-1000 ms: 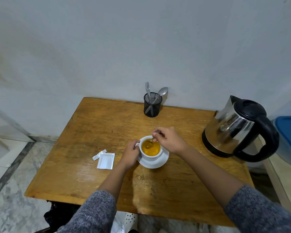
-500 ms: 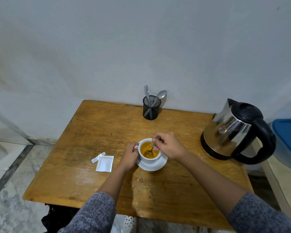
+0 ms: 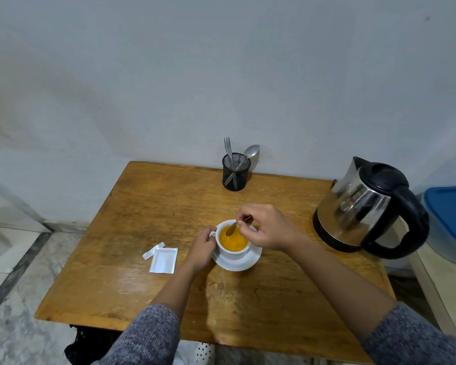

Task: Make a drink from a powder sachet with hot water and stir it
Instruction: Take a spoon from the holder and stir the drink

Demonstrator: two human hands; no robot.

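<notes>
A white cup [image 3: 231, 252] full of orange drink stands on a white saucer [image 3: 244, 262] near the middle of the wooden table [image 3: 148, 206]. My left hand [image 3: 202, 246] grips the cup's left side at the handle. My right hand [image 3: 266, 227] pinches a small spoon [image 3: 232, 229] above the cup's far rim; the spoon's bowl dips toward the drink. An opened white sachet [image 3: 163, 259] and its torn-off strip [image 3: 153, 250] lie flat left of the cup.
A steel kettle [image 3: 363, 206] with a black handle stands at the table's right edge. A black mesh holder [image 3: 234, 171] with a fork and a spoon is at the back against the wall. A blue-lidded tub [image 3: 450, 219] sits further right.
The spoon has moved round inside the cup, from the near left side to the far rim. My left hand stays on the cup. The camera has tilted slightly.
</notes>
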